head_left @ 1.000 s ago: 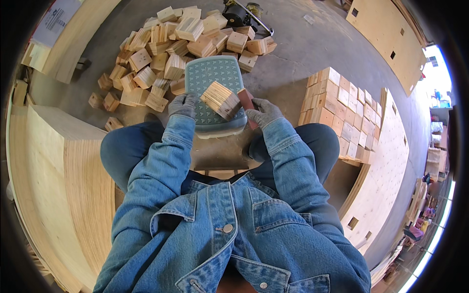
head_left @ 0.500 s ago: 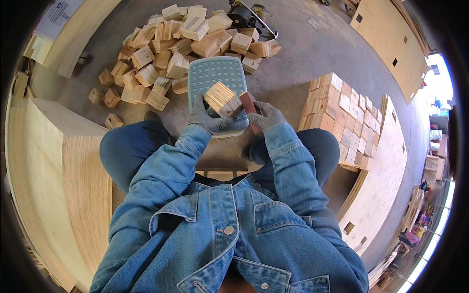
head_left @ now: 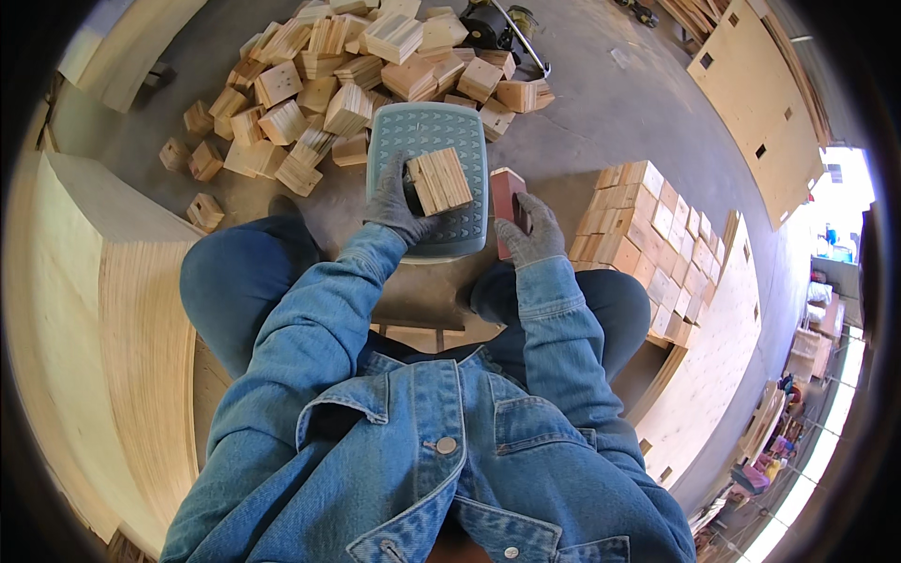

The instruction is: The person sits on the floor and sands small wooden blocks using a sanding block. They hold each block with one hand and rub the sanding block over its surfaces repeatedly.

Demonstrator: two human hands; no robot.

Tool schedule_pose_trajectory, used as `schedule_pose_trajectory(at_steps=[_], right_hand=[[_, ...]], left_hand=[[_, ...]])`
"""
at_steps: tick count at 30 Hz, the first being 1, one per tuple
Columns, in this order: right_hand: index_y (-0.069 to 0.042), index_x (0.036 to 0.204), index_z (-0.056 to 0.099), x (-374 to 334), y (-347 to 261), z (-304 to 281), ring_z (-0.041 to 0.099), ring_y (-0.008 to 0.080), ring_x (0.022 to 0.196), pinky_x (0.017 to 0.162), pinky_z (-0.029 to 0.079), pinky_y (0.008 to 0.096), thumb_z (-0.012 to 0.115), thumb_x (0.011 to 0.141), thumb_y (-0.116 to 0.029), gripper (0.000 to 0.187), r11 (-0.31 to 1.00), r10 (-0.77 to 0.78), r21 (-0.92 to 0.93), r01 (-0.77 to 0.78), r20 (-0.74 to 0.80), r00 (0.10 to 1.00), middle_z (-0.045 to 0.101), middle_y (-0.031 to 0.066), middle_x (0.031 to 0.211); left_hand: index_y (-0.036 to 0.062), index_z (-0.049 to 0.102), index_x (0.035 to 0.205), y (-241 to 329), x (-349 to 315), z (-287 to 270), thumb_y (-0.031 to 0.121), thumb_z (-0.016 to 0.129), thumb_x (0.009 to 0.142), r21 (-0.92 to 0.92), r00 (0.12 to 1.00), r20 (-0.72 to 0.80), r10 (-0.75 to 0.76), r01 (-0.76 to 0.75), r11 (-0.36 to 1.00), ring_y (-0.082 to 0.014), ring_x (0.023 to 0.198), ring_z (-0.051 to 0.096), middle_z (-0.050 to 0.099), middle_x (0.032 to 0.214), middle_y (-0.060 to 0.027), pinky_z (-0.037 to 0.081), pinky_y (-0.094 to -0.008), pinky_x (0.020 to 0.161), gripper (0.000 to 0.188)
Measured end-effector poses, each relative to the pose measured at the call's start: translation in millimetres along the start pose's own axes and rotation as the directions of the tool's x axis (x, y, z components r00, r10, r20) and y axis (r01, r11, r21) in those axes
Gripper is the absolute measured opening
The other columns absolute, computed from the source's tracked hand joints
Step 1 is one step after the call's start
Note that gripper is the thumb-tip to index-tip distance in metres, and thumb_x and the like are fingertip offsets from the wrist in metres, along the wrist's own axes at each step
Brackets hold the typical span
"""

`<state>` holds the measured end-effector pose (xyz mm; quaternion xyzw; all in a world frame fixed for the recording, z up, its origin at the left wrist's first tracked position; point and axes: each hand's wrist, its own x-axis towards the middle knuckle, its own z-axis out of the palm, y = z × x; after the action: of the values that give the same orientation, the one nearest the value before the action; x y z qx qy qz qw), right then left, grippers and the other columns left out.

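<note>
My gloved left hand [head_left: 396, 202] grips a plywood block [head_left: 441, 181] by its left side, with the layered face turned up. The block is above a pale blue-green plastic stool [head_left: 427, 122] with a studded top. To the right, my gloved right hand [head_left: 533, 230] is closed round a reddish-brown sanding block [head_left: 508, 197], held upright on its long side. A gap separates the sanding block from the plywood block. Part of the sanding block is hidden behind my fingers.
A loose heap of wooden blocks [head_left: 319, 94] lies beyond the stool. Stacked blocks [head_left: 648, 235] stand in rows at my right, beside a plywood panel [head_left: 718, 328]. A large layered wood piece [head_left: 141, 357] rises on my left. A black tool [head_left: 488, 28] rests behind the heap.
My right hand has drawn the sanding block away to the right, off the plywood block. The plywood block has turned in my left hand, showing its face more squarely.
</note>
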<state>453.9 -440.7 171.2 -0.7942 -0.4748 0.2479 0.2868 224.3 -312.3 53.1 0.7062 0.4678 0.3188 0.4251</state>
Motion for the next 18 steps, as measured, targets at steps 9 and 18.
schedule_pose_trajectory(at_steps=[9,18], right_hand=[[-0.015,0.142,0.065,-34,-47,6,0.060,0.0400,0.128,0.105,0.050,0.0531,0.088,0.075,-0.023,0.071,0.806,-0.550,-0.319,0.498,-0.095,0.829,0.054,0.0197,0.153],[-0.027,0.139,0.069,-41,-56,49,0.059,0.0418,0.116,0.093,0.052,0.0560,0.082,0.079,-0.031,0.061,0.632,-0.597,-0.585,0.508,0.050,0.801,0.049,0.0095,0.157]], left_hand=[[0.0082,0.048,0.144,14,19,13,0.035,0.080,0.084,-0.734,0.957,0.245,-0.158,0.290,0.615,-0.0284,0.124,0.064,0.067,0.133,-0.0113,0.052,-0.0426,0.111,0.073],[0.0091,0.045,0.149,-16,18,28,0.041,0.091,0.074,-0.060,0.994,0.110,0.018,-0.012,0.998,-0.0347,0.134,0.055,0.058,0.143,-0.0160,0.046,-0.0448,0.115,0.094]])
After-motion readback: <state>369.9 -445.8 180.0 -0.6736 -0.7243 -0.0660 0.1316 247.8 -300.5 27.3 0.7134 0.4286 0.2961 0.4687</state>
